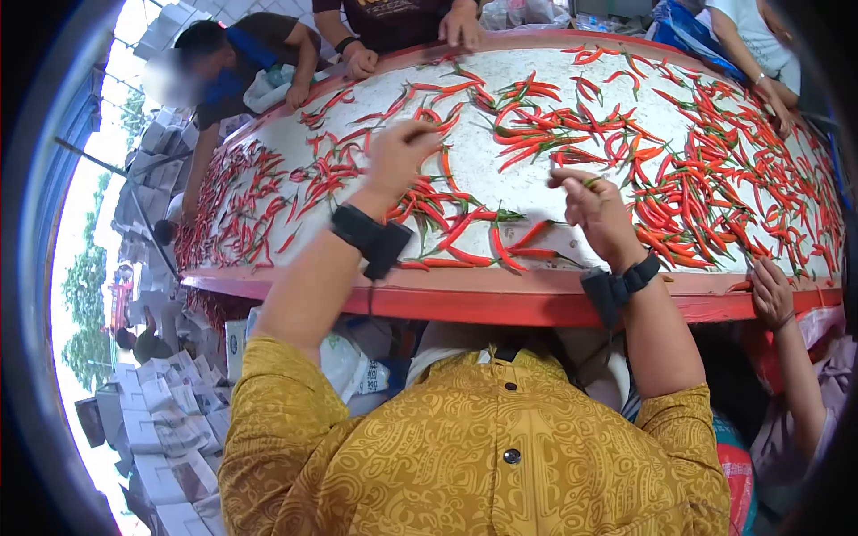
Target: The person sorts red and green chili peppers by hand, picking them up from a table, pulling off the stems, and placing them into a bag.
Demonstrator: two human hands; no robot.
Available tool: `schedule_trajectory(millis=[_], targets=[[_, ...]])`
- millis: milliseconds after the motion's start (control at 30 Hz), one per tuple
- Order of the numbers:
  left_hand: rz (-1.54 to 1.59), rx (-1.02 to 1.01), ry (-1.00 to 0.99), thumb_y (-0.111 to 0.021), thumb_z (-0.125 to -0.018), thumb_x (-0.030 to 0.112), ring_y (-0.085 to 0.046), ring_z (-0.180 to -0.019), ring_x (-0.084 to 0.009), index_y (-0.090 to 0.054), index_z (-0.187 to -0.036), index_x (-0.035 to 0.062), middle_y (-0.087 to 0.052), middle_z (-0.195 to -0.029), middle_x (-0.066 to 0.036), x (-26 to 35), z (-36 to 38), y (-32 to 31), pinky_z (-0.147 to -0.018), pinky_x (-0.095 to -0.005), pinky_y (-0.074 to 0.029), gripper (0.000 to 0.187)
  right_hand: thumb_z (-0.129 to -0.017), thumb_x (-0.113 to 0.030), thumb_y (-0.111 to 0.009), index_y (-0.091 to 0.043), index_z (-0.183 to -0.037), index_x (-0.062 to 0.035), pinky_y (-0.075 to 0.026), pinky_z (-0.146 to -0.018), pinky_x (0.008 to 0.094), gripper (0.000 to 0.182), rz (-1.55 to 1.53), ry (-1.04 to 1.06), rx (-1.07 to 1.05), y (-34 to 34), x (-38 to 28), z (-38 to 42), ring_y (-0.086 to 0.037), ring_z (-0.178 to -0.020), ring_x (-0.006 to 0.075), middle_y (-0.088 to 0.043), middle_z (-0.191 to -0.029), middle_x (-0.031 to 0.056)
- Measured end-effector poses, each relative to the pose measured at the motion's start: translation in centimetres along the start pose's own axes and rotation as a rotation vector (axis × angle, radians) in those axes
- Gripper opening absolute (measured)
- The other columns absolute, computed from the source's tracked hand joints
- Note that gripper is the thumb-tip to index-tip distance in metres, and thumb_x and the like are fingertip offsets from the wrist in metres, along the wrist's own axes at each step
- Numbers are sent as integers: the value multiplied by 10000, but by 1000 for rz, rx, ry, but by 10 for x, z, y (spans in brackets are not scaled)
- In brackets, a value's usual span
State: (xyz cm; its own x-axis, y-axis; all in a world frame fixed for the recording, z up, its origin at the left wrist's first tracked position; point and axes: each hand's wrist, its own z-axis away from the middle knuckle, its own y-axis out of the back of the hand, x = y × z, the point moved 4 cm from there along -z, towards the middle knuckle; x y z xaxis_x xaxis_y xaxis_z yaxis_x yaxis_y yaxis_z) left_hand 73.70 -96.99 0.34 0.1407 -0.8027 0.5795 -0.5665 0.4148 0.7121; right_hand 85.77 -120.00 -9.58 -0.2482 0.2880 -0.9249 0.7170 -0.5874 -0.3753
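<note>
Red chili peppers with green stems lie scattered and in loose heaps on a white tabletop. My left hand is over the peppers left of the middle, its fingers loosely bent with a gap between thumb and fingers. An orange-red chili pepper lies just beside its fingertips. My right hand is raised over the near side of the table, fingers curled. A bit of green stem shows between them, and most of what they hold is hidden. Several peppers lie along the near edge between my hands.
A red rim borders the table in front of me. Other people's hands are at the far edge and near right edge. Dense pepper heaps cover the right side. Stacked boxes stand at the left.
</note>
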Motion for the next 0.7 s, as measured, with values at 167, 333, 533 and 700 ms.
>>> schedule_trajectory(millis=[167, 333, 533, 700], targets=[[610, -217, 89, -659, -787, 117, -547, -674, -60, -647, -894, 22, -625, -758, -22, 75, 48, -95, -610, -220, -446, 144, -854, -137, -600, -587, -980, -11, -357, -494, 185, 178, 136, 28, -164, -20, -22, 24, -417, -549, 24, -584, -761, 9], [175, -57, 29, -652, -793, 181, -588, -783, -130, -626, -1025, 25, -632, -905, -87, 28, 17, -73, -706, -263, -471, 281, -891, -173, -543, -553, -995, -29, -358, -468, 192, 178, -60, -23, 57, 37, -23, 23, -441, -514, 53, -519, -633, 6], [-612, -155, 334, -563, -802, 334, -546, -1017, -334, -540, -1195, 131, -558, -1131, -175, -165, 29, -4, -883, -425, -427, 443, -896, -168, -531, -517, -1014, -43, -423, -499, 249, 172, -353, 1, -78, 86, -11, 16, -500, -491, 112, -538, -629, 41], [-763, -115, 457, -547, -792, 216, -554, -1025, -320, -571, -1150, 100, -603, -1043, -158, -163, 20, 27, -871, -418, -433, 376, -891, -177, -541, -524, -979, -69, -426, -529, 294, 140, -496, 20, -102, 110, -20, 22, -509, -508, 137, -553, -658, 45]])
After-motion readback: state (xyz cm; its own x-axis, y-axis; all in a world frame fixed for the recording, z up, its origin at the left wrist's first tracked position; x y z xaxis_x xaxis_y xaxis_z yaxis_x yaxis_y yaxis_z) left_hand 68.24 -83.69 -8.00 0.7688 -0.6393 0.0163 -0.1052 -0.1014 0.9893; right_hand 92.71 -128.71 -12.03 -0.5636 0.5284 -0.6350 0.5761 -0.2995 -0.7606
